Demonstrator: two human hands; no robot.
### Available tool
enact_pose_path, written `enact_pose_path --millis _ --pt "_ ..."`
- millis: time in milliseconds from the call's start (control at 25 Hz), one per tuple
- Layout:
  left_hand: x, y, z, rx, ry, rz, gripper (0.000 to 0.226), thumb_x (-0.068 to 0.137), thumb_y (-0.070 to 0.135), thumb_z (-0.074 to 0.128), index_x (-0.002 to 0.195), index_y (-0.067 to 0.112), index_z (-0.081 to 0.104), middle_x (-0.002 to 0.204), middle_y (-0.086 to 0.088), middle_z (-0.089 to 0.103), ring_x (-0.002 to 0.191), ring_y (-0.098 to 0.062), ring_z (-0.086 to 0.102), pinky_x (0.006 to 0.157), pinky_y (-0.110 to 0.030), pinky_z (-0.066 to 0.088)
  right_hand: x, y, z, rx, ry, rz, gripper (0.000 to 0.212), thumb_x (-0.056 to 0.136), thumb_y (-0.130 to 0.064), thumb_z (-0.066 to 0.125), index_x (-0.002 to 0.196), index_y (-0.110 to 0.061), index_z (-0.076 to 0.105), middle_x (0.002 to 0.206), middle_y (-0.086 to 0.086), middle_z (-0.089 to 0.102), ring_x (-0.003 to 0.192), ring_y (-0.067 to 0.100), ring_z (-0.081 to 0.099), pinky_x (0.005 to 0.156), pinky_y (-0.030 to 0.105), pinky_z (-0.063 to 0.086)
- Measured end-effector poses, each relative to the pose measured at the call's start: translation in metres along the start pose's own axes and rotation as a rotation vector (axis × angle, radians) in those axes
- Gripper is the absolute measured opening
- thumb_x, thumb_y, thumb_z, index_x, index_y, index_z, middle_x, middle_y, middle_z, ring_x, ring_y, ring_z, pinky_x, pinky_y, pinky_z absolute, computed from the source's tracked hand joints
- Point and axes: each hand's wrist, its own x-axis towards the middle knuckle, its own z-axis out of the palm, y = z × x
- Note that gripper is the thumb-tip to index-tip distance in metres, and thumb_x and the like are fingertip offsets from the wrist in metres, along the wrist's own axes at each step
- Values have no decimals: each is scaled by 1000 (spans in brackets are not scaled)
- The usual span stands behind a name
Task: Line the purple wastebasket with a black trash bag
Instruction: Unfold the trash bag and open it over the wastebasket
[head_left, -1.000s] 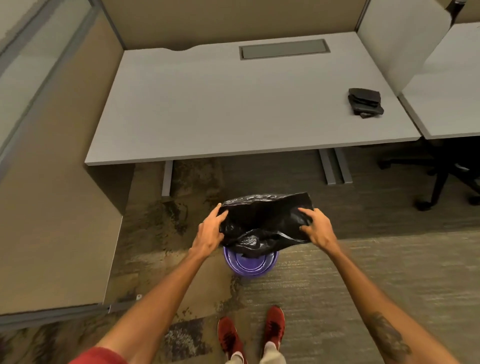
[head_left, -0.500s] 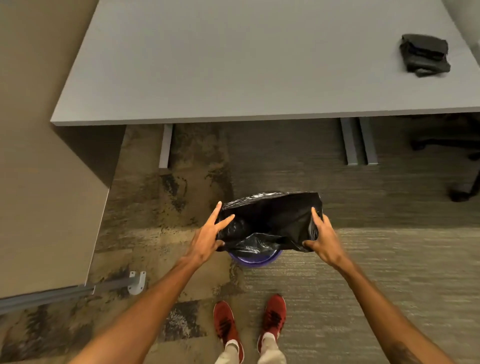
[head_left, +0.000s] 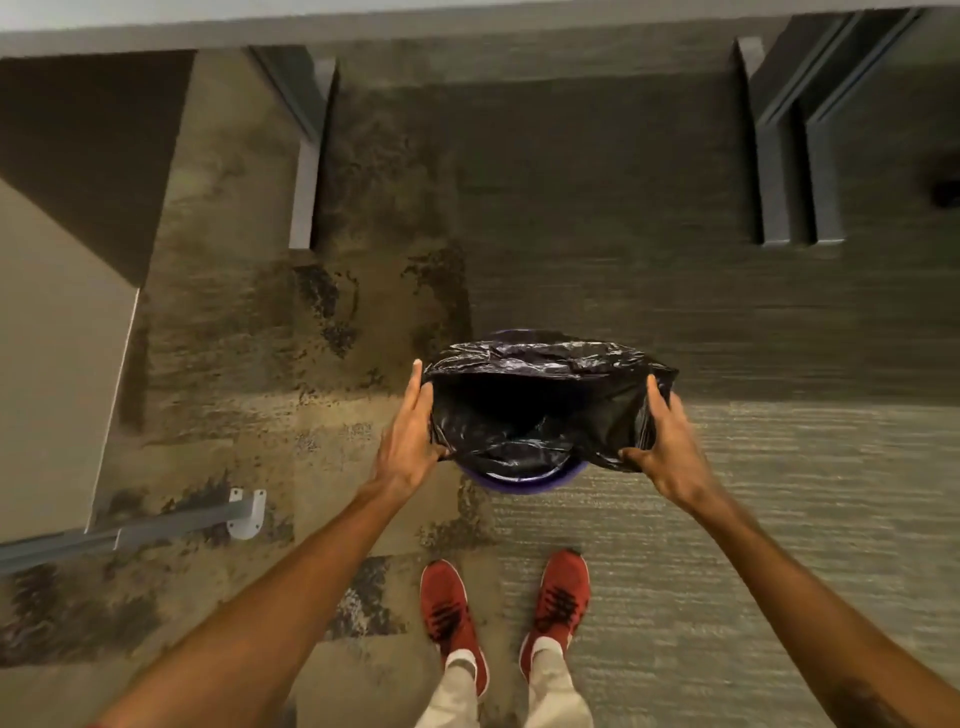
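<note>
Two hands: the left hand (head_left: 408, 449) and the right hand (head_left: 670, 452) hold a black trash bag (head_left: 545, 410) by opposite sides of its open mouth, seen from above by a head-worn camera.
Left hand grip: fingers lie flat and together along the bag's left edge, thumb hooked under the near lip; the film looks pinched there.
Right hand grip: fingers clamped on a bunched fold at the bag's right edge, thumb pressing the near corner.
Bag mouth: stretched wide left to right between the hands, dark inside; its long axis runs across the view.
Wastebasket: a purple wastebasket (head_left: 519, 480) stands on the carpet directly beneath the bag; only a curved sliver of rim shows at the near side, and a faint purple arc at the far side.
Key relation: the bag mouth sits over the basket and looks wider than the rim, so the likely next step is to lower it and fold the edge outward over the rim.
Nearer hand: both are about equally close to the rim.
Open room: bare carpet (head_left: 727, 519) lies left, right and near; desk legs (head_left: 306, 156) stand well beyond; red shoes (head_left: 452, 613) are near, apart from the basket.
</note>
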Motion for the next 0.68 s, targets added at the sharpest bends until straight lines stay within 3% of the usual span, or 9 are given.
enact_pose_path --millis 120,280,360,440,520,600,680 --pt "9 -17 19 51 21 21 103 72 19 90 154 17 27 169 8 -16 125 -34 60 79 -46 61 13 26 14 -37 -33 -8 121 69 0 88 161 -15 11 161 12 21 149 27 26 117 28 25" --pt "7 -37 46 91 -26 -22 113 76 15 86 160 20 11 168 7 -22 121 -37 60 78 -50 59 13 44 27 -67 -21 -48 121 65 -1 89 160 -21 17 159 5 25 139 14 33 110 23 28" --pt "2 -46 63 166 -21 -59 110 79 9 82 160 18 7 167 6 -25 114 -35 62 76 -48 60 12 48 42 -23 30 21 107 65 -2 89 153 -22 31 147 5 38 129 17 44 107 30 40" --pt "-3 -54 79 282 14 -110 108 80 4 80 159 16 7 166 6 -27 99 -27 64 67 -37 59 13 53 63 88 111 130 83 67 1 88 138 -14 47 133 12 50 117 27 55 101 39 50" --pt "-6 -63 93 382 34 -148 102 81 3 79 158 17 14 166 6 -29 86 -17 59 59 -26 55 14 55 83 349 143 325 61 75 7 80 127 -11 54 119 17 61 95 25 63 78 35 59" --pt "-7 -72 105 375 86 -173 94 81 2 78 156 16 23 167 8 -26 84 -14 55 57 -21 52 16 54 97 678 174 596 55 85 12 66 134 -10 53 104 8 70 71 14 60 46 20 50" --pt "-7 -74 114 242 155 -213 89 80 1 79 153 15 30 168 9 -20 87 -12 56 55 -20 52 18 54 105 893 277 727 58 91 17 53 141 -10 51 109 3 69 63 11 62 41 14 47"
